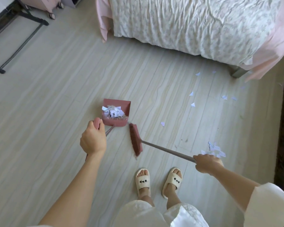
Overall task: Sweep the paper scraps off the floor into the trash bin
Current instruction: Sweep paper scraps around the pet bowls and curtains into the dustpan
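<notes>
Right hand (207, 163) gripping the broom (135, 141) pole should draw the paper scraps (216, 150) beside it toward the half-filled dustpan (116, 114), whose handle the left hand (93, 140) grips upright.

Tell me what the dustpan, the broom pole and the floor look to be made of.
The dusty-red lidded dustpan looks like matte moulded plastic: uniform colour, thin stiff walls, a comb-toothed edge. The grey broom pole is probably painted or coated metal: slim, straight, smooth; plastic is possible. The pale plank floor looks like wood-grain laminate or vinyl, with streaked grain, plank seams and a soft sheen.
</notes>
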The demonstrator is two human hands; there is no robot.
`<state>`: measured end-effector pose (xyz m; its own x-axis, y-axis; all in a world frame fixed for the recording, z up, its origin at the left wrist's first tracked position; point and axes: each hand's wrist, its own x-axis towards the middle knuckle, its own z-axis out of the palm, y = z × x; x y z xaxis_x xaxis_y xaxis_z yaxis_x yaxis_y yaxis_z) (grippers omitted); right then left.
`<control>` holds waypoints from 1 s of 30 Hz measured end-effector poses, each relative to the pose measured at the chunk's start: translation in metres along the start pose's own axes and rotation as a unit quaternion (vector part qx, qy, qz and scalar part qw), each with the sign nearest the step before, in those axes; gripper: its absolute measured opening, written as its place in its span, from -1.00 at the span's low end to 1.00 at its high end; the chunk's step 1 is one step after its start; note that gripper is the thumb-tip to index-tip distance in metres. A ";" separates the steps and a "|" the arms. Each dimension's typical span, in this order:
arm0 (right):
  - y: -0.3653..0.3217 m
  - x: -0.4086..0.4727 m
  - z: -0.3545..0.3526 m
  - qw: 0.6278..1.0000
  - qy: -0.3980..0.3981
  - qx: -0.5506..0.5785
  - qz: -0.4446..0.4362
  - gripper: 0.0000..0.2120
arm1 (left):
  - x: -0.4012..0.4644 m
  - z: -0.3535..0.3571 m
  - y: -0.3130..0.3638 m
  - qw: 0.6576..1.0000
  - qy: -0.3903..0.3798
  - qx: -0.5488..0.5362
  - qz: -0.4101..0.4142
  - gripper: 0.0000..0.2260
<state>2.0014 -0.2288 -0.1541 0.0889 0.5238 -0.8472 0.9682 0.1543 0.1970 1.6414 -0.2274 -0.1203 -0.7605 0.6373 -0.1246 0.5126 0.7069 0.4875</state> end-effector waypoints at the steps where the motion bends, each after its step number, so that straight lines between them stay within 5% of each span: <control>1: 0.014 0.000 0.003 1.000 0.000 0.015 0.015 -0.68 | -0.004 0.003 0.007 1.000 -0.004 -0.002 0.005 -0.68; 16: 0.202 -0.025 0.034 0.975 0.025 0.139 0.174 -0.67 | -0.084 0.069 0.113 0.997 -0.044 -0.001 0.065 -0.69; 23: 0.238 -0.018 0.032 0.963 0.024 0.222 0.149 -0.64 | -0.106 0.091 0.167 0.997 -0.036 -0.010 0.061 -0.68; 30: 0.191 0.032 -0.023 0.953 -0.026 0.297 0.052 -0.61 | -0.082 0.098 0.212 0.998 -0.002 -0.020 0.062 -0.67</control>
<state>2.1842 -0.1634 -0.1320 0.1873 0.4668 -0.8643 0.9137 -0.4058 -0.0211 1.8517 -0.0998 -0.0912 -0.6908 0.7201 -0.0645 0.5859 0.6099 0.5337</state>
